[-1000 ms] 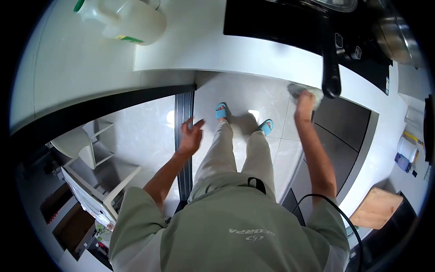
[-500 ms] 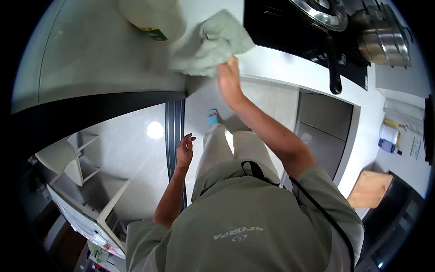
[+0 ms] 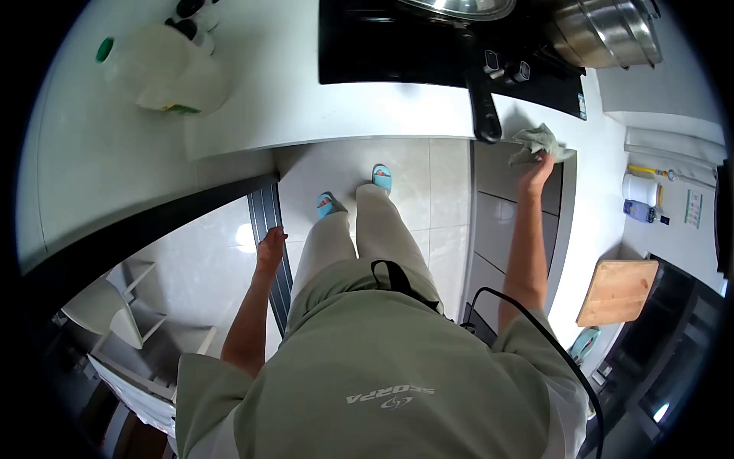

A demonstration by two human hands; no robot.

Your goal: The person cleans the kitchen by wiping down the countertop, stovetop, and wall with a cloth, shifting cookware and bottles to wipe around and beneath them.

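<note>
My right hand is closed on a pale green cloth, which lies at the front edge of the white counter. Just left of the cloth, the black handle of a pan reaches over the counter edge from the black stove. My left hand hangs at my left side near the dark door frame, its fingers loosely curled together; nothing shows in it.
A large milky jug with a green cap stands on the counter at the upper left. Steel pots are at the upper right. A wooden board is on the right, a white chair on the left.
My right hand has carried the cloth from the counter left of the stove to the counter's right part. The view has shifted, and my feet stand differently on the floor.
</note>
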